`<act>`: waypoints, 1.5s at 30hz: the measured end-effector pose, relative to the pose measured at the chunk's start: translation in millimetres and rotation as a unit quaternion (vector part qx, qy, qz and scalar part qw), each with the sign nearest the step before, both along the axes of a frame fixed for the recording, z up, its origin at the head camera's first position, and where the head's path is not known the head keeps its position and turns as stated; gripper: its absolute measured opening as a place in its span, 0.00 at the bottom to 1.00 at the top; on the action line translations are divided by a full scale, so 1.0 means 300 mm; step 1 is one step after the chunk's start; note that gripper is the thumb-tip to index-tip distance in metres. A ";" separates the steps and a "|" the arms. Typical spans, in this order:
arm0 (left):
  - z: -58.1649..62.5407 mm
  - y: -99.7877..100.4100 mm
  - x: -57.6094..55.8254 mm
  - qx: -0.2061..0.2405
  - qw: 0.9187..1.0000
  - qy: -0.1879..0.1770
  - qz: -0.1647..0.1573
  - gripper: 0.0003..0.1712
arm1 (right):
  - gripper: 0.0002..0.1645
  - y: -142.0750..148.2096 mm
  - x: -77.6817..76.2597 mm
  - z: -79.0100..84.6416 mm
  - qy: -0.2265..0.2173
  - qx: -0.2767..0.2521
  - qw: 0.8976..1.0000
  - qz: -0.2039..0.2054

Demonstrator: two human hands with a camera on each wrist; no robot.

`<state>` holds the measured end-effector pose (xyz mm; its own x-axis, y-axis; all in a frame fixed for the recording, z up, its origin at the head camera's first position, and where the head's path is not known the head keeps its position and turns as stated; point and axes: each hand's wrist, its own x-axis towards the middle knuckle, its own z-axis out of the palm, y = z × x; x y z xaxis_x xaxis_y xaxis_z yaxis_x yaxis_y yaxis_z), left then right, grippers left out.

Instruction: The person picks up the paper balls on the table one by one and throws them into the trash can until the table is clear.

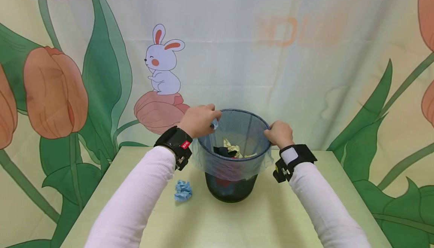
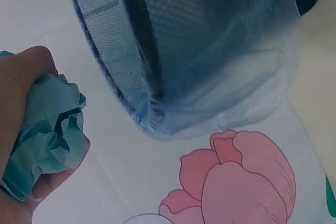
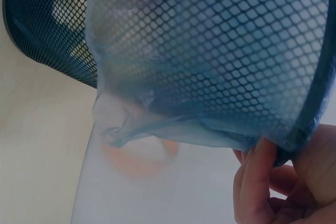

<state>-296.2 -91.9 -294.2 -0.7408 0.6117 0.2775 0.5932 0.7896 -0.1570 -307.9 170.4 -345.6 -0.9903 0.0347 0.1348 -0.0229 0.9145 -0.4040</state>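
A black mesh wastebasket (image 1: 231, 189) stands upright on the table, its rim covered by a thin translucent bag liner (image 1: 227, 167). My left hand (image 1: 200, 120) is at the basket's left rim and holds a crumpled ball of blue paper (image 2: 52, 124), curled fingers around it. In the left wrist view that hand is apart from the rim. My right hand (image 1: 280, 133) grips the right rim, with thumb and fingers pinching the edge and liner in the right wrist view. Inside the basket lie crumpled yellow paper (image 1: 234, 147) and a black piece (image 1: 222, 151).
Another crumpled blue paper ball (image 1: 183, 190) lies on the pale table (image 1: 217, 225), left of the basket. Behind the table hangs a cloth backdrop (image 1: 220, 52) printed with tulips and a rabbit. Both wrists wear black straps with small cameras.
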 end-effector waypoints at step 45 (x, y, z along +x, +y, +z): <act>-0.033 0.206 0.029 0.006 0.995 -0.020 -0.096 0.13 | 0.26 0.004 -0.011 0.001 -0.004 0.000 1.000 -0.007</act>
<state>-287.6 -30.2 -304.0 -0.6213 0.7399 0.2578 0.7391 0.6627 -0.1209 -311.0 171.7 -345.4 -0.9907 0.0494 0.1268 -0.0060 0.9149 -0.4036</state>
